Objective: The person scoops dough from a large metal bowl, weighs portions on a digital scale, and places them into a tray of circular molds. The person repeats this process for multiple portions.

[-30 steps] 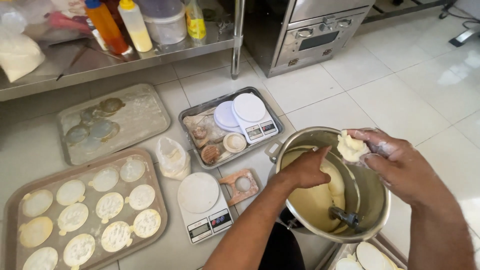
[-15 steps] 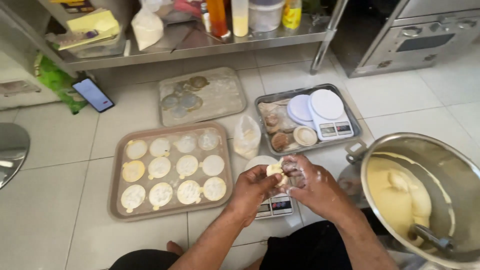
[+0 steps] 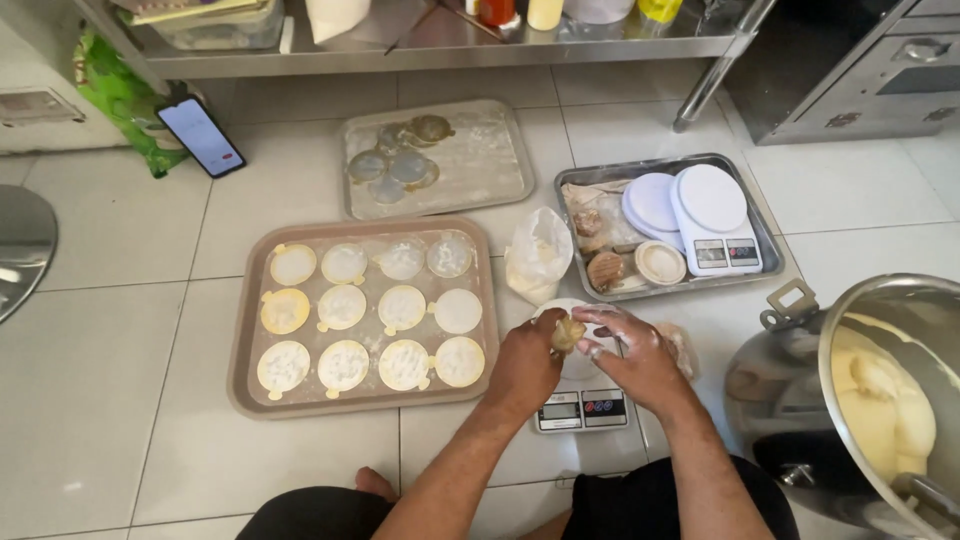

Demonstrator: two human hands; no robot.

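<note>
I see both hands, left (image 3: 527,362) and right (image 3: 635,355), pinching one dough lump (image 3: 568,333) over the scale (image 3: 580,400) on the floor; the tray (image 3: 240,340) beside it holds twelve discs, while the bowl (image 3: 850,400) remains full of dough.

Bright, even light fills the scene — the white floor tiles (image 3: 110,400) read clean, with soft sheen rather than hard glare. The steel mixing bowl (image 3: 800,400) at the right mirrors the room in dark patches, and the metal shelf (image 3: 440,45) above gleams palely. Shadows are faint and short — a dim rim under the brown tray (image 3: 240,390). Focus is sharp at centre; straight tile lines bow towards the corners.
</note>
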